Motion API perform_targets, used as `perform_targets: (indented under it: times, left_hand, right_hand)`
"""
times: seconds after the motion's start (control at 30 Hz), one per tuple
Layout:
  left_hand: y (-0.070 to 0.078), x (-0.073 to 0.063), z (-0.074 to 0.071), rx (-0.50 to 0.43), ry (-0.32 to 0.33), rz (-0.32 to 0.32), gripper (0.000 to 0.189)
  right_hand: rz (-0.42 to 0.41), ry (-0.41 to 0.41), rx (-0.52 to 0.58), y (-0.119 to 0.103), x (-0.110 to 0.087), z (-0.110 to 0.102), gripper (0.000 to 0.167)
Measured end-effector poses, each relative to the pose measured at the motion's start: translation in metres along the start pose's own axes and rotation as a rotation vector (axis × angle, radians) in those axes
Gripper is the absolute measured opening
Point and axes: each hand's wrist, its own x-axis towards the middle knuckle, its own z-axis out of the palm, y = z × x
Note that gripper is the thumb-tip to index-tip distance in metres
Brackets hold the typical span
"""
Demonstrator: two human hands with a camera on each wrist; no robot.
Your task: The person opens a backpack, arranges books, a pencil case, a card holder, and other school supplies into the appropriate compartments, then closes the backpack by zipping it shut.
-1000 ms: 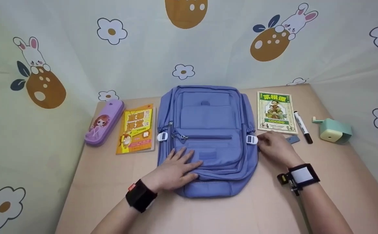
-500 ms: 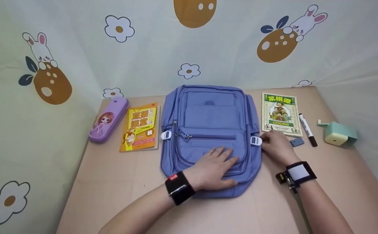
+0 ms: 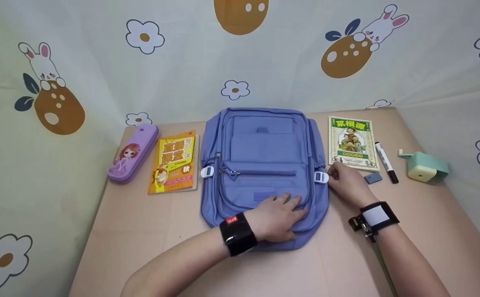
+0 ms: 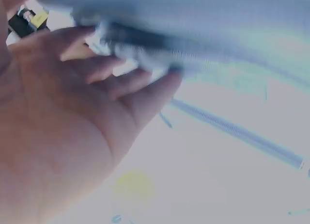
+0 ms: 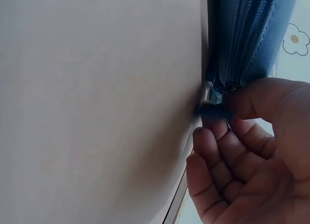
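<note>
A blue backpack (image 3: 260,148) lies flat on the table, front pockets facing up. Spread over its lower front is my left hand (image 3: 279,218), fingers straight. In the left wrist view this hand (image 4: 77,107) shows its palm side, with blurred blue fabric by the fingertips. At the bag's right side, just beyond the white buckle (image 3: 321,177), my right hand (image 3: 351,183) has its fingertips together. The right wrist view shows its thumb and forefinger pinching a zipper pull (image 5: 213,110) at the end of the side zipper (image 5: 252,35); the fingers partly hide it.
To the left lie a purple pencil case (image 3: 132,154) and an orange book (image 3: 173,163). Right of the bag are a green-and-cream book (image 3: 352,142), a grey-blue eraser (image 3: 373,178), a marker (image 3: 386,162) and a green pencil sharpener (image 3: 425,167).
My left hand has slid rightward across the bag's lower front, from its left part to its lower right. The right hand stays beside the right buckle.
</note>
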Motion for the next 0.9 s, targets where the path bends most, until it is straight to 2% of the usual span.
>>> perform_targets:
  times: [0.2, 0.4, 0.5, 0.63, 0.9]
  left_hand:
    - [-0.001, 0.001, -0.019, -0.012, -0.108, 0.009, 0.068]
    - [-0.002, 0.015, -0.036, -0.060, -0.141, 0.035, 0.053]
    - [-0.004, 0.030, -0.047, -0.056, -0.112, 0.019, 0.040]
    - [-0.001, 0.055, -0.054, 0.027, -0.037, -0.051, 0.036]
    - [0.018, 0.103, -0.033, 0.055, 0.123, -0.286, 0.056]
  right_hand:
    - [-0.028, -0.008, -0.017, 0.000, 0.002, 0.000, 0.022]
    - [-0.056, 0.034, -0.019, -0.001, 0.003, 0.001, 0.013]
    - [-0.038, 0.038, -0.028, -0.003, 0.001, -0.001, 0.013]
    - [-0.026, 0.034, -0.042, -0.006, 0.001, -0.005, 0.014]
    - [-0.008, 0.029, -0.060, -0.012, 0.002, -0.011, 0.014]
